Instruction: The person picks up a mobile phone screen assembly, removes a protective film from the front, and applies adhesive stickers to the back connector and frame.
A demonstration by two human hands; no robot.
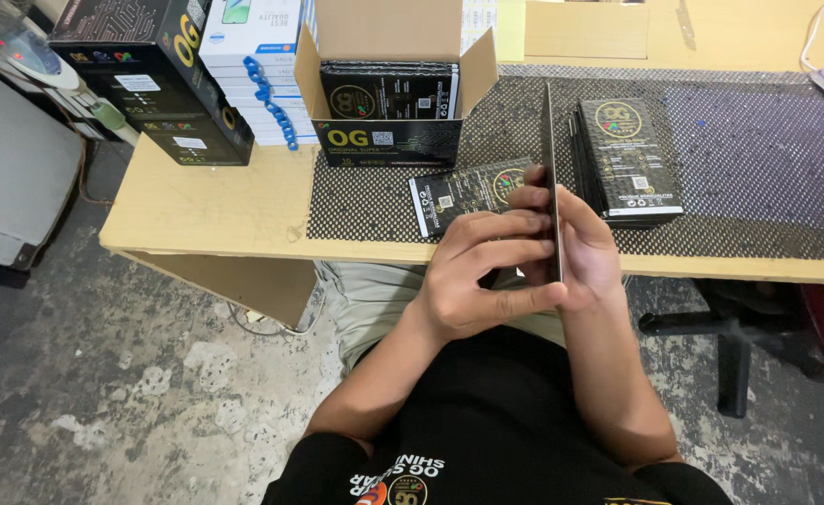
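Rough grey concrete floor [150,374] spreads below a pale wooden counter [206,201], part of it covered by a black dotted mat [767,178], where a seated person in a black shirt works with both hands raised just short of the counter's near edge. Left hand [482,271] and right hand [585,252] are together, both clamped on one thin black flat pack [552,187] held on edge: its long axis runs straight away from the person, the far end standing out beyond the fingertips over the mat, the near end buried between the palms. Left fingers [501,229] wrap one face; the right palm backs the other, thumb at the far side. Which hand carries more of the load cannot be told.

Just beyond the left hand, a second flat black pack [458,198] lies face up on the mat, tilted. Just beyond the right hand, near its fingertips, sits a neat stack of black packs [631,164]. Farther out ahead of the left hand, an open cardboard carton [393,89] holds more packs laid flat. Well to the left of it stand white boxes [248,65] and large black boxes [159,79]. A black chair base [725,327] shows under the counter, right of the right arm.
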